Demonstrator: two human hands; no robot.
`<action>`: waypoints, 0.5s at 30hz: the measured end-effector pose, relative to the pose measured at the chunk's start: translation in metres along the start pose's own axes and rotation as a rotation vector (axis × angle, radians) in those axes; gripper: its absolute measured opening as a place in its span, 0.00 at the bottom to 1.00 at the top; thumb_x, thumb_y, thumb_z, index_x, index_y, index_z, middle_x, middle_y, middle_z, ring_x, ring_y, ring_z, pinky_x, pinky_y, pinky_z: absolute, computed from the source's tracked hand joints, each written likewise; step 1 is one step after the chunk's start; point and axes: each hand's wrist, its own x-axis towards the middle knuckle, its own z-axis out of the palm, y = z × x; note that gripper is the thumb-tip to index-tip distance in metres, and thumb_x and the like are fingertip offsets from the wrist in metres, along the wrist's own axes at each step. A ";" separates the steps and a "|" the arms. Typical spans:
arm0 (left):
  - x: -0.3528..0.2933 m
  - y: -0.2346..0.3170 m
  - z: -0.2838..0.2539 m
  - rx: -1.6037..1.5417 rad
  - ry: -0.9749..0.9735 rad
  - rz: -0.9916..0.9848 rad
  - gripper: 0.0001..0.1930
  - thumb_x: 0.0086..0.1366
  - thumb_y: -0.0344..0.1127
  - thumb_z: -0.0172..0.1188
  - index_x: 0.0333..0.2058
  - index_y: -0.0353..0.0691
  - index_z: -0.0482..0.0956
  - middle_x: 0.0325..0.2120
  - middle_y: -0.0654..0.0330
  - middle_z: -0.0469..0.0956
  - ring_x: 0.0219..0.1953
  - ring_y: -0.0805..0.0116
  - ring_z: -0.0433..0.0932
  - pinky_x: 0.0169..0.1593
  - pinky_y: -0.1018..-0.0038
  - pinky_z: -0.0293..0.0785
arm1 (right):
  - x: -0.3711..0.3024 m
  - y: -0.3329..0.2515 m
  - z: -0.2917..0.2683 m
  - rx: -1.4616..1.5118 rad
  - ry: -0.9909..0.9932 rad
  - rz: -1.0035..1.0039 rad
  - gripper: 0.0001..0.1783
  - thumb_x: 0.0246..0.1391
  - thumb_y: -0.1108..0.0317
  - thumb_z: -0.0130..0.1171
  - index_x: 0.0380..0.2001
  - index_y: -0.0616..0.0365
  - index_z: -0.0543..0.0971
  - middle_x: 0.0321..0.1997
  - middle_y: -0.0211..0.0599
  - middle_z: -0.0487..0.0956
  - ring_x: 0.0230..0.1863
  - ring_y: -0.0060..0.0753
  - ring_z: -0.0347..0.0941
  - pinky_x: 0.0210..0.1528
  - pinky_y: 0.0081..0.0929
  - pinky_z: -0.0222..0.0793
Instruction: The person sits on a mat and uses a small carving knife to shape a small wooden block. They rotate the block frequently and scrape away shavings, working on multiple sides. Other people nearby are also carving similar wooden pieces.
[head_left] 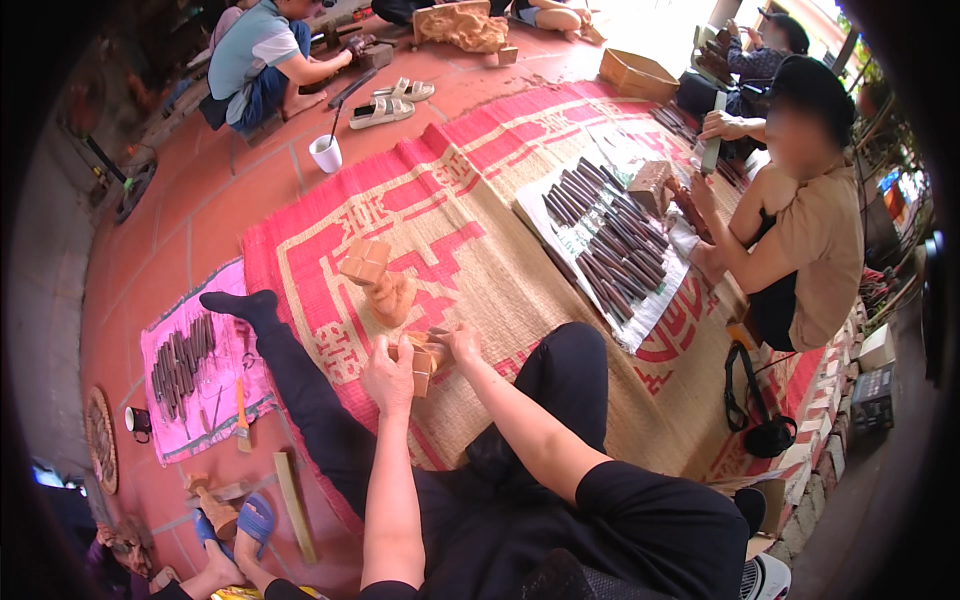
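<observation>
Over the mat, between my legs, I hold a small light-brown wooden block [424, 372]. My left hand [387, 373] is closed around its left side, thumb up. My right hand [462, 345] grips the block's far right end with bent fingers; whether a small tool is also in those fingers I cannot make out. Just beyond my hands stands a carved wooden figure [391, 298], its detail blurred. A squarish wooden block [365, 260] sits at its far end, and I cannot tell if the two are joined.
A red-and-straw mat [540, 290] lies under me. Dark-handled chisels cover a white sheet [660, 325] at right, beside a seated person [810, 220]; more lie on a pink cloth [215, 375] at left. A white cup [325, 154] and sandals [383, 112] are farther off.
</observation>
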 end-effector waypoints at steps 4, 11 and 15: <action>-0.003 -0.001 -0.001 -0.036 0.051 0.003 0.14 0.62 0.44 0.60 0.27 0.41 0.73 0.20 0.51 0.78 0.25 0.47 0.78 0.30 0.55 0.72 | 0.001 0.000 -0.008 0.205 -0.219 -0.016 0.08 0.48 0.79 0.59 0.26 0.57 0.71 0.38 0.40 0.81 0.41 0.31 0.78 0.45 0.30 0.71; -0.005 -0.001 -0.001 -0.028 0.016 -0.014 0.14 0.62 0.45 0.60 0.27 0.41 0.73 0.20 0.51 0.78 0.24 0.48 0.79 0.30 0.56 0.72 | -0.024 -0.012 0.001 0.161 -0.206 -0.112 0.11 0.44 0.81 0.62 0.23 0.57 0.70 0.31 0.38 0.78 0.37 0.32 0.78 0.39 0.27 0.74; -0.004 0.000 -0.001 -0.032 0.021 0.010 0.14 0.62 0.45 0.60 0.27 0.40 0.73 0.20 0.51 0.78 0.25 0.49 0.79 0.30 0.57 0.72 | -0.009 -0.011 0.002 0.106 -0.041 0.000 0.15 0.45 0.84 0.62 0.23 0.56 0.66 0.24 0.32 0.77 0.35 0.32 0.81 0.37 0.24 0.78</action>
